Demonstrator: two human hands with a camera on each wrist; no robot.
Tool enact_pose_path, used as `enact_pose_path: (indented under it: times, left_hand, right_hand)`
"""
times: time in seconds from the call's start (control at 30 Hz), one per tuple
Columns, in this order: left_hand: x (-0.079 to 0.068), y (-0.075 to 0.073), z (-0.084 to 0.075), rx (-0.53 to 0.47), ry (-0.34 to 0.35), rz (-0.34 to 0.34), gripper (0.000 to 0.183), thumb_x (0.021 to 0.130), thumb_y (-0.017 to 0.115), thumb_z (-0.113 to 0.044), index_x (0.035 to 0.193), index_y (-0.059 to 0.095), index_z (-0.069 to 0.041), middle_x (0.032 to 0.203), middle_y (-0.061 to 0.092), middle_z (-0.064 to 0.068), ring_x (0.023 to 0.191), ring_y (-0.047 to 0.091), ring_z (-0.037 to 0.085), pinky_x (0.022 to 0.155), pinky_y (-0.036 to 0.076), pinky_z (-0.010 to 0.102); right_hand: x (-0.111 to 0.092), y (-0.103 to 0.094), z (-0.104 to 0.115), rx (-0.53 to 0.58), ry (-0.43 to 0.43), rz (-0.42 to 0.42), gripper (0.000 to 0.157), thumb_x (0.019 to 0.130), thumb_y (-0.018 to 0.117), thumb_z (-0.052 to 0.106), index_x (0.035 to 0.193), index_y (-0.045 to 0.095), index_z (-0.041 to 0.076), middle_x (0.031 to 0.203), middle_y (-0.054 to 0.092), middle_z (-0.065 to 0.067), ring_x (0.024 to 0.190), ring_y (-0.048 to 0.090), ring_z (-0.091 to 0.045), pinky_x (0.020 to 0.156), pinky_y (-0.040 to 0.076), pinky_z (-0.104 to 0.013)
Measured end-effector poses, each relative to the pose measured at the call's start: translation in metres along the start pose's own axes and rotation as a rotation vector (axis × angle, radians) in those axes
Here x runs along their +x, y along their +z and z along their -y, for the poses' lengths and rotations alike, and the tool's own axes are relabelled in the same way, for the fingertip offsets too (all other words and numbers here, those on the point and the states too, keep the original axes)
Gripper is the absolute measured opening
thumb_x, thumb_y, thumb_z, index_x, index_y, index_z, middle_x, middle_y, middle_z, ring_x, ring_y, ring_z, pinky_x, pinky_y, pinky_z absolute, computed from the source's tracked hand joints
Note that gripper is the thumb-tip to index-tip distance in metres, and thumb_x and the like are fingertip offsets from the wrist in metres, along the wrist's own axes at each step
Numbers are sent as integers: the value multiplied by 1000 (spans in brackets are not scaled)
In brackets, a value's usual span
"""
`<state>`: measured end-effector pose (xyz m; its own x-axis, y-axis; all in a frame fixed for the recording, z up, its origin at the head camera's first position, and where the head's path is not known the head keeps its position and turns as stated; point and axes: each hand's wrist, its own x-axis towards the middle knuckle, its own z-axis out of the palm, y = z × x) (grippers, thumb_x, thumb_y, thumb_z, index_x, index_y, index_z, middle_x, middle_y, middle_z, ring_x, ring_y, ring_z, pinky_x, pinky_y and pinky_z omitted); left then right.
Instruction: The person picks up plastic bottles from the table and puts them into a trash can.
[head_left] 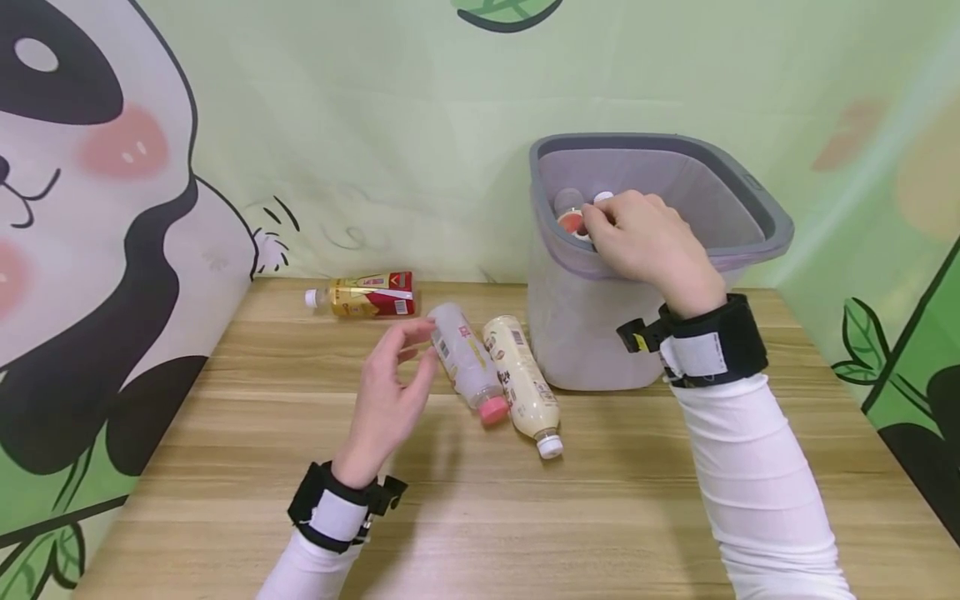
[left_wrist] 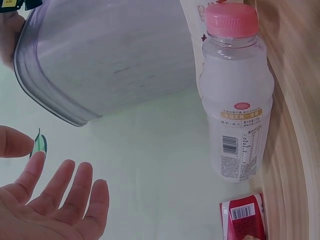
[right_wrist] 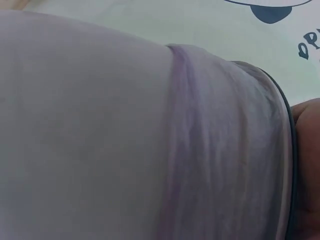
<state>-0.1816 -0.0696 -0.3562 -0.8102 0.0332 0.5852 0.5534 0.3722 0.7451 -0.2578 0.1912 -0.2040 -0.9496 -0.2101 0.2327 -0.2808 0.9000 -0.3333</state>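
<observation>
My left hand [head_left: 390, 392] hovers over the table with its fingers loosely bent, close beside a whitish bottle with a pink cap [head_left: 468, 358]. In the left wrist view that bottle [left_wrist: 237, 110] stands apart from the fingers. Touching its cap end lies a cream bottle with a white cap [head_left: 522, 379]. My right hand [head_left: 652, 242] reaches over the near rim of a grey bin [head_left: 592, 325], fingers bent down inside. By its thumb, within the bin, shows a bottle with an orange-red label [head_left: 572, 218]; whether the fingers grip it is hidden.
A red and gold bottle [head_left: 371, 295] lies on its side at the back left of the wooden table [head_left: 247, 467]. A white cap [head_left: 603, 197] shows inside the lined bin. Behind the table hangs a green printed backdrop [head_left: 360, 125] with a panda.
</observation>
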Motion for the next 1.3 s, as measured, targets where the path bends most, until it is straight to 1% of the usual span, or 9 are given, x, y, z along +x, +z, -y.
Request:
enact_pose_path:
  times: [0.1, 0.27, 0.47, 0.53, 0.7, 0.8, 0.93, 1.13, 1.3]
  left_hand:
    - [-1, 2, 14, 1, 4, -5, 29, 88, 56, 5, 117, 56, 1, 119, 59, 17, 107, 57, 32, 87, 49, 50]
    - [-2, 3, 27, 2, 5, -5, 30, 89, 57, 0, 119, 56, -4, 120, 60, 11, 108, 56, 31, 88, 49, 48]
    - [2, -4, 34, 55, 12, -5, 28, 90, 56, -4, 117, 57, -3, 119, 60, 10, 108, 56, 27, 88, 48, 47]
    - [5, -7, 38, 90, 35, -8, 27, 89, 56, -4, 116, 57, -1, 117, 61, 11, 107, 55, 26, 86, 48, 48]
    - [13, -15, 52, 215, 111, 2, 26, 88, 55, -4, 113, 58, 0, 114, 60, 13, 105, 55, 26, 87, 47, 47]
    - [19, -20, 62, 297, 150, 20, 26, 86, 55, -2, 112, 59, 0, 113, 60, 13, 106, 55, 27, 91, 47, 44]
    - [29, -26, 74, 415, 181, 58, 26, 84, 56, -2, 110, 59, -1, 110, 60, 13, 104, 56, 28, 90, 47, 43]
    - [42, -37, 95, 598, 172, 141, 27, 85, 56, -7, 111, 57, -2, 111, 60, 16, 99, 56, 35, 84, 46, 50]
    - [53, -44, 115, 736, 130, 223, 37, 85, 57, -8, 121, 54, -1, 121, 57, 19, 107, 52, 39, 89, 42, 57]
  right_hand:
    - [-1, 1, 0, 26, -3, -21, 42, 97, 31, 32, 68, 48, 7, 67, 41, -9, 62, 43, -26, 52, 31, -34]
    - [-3, 3, 3, 127, -62, -137, 36, 95, 36, 23, 72, 59, 7, 64, 46, -9, 58, 41, -24, 50, 28, -33]
    - [-13, 9, 12, 319, -163, -321, 30, 94, 43, 17, 96, 71, 7, 90, 69, -4, 75, 61, -16, 64, 46, -29]
    - [-18, 14, 18, 400, -214, -397, 26, 93, 46, 14, 95, 70, 5, 87, 69, -3, 75, 63, -12, 64, 49, -26]
    - [-35, 33, 32, 601, -369, -533, 19, 91, 49, 4, 95, 68, 1, 81, 66, -4, 67, 57, -11, 54, 45, -20]
    - [-44, 50, 39, 718, -414, -558, 19, 89, 49, -3, 97, 66, -3, 81, 64, -9, 68, 58, -16, 57, 48, -20]
    - [-53, 76, 44, 855, -397, -532, 21, 87, 47, -9, 102, 62, -6, 85, 64, -14, 72, 61, -24, 63, 52, -23]
    - [-63, 121, 49, 1007, -278, -465, 27, 85, 46, -13, 108, 59, -6, 94, 63, -19, 80, 62, -26, 68, 56, -35]
    - [-73, 154, 53, 1081, -173, -394, 31, 84, 46, -15, 111, 57, -6, 101, 62, -22, 88, 62, -32, 75, 55, -47]
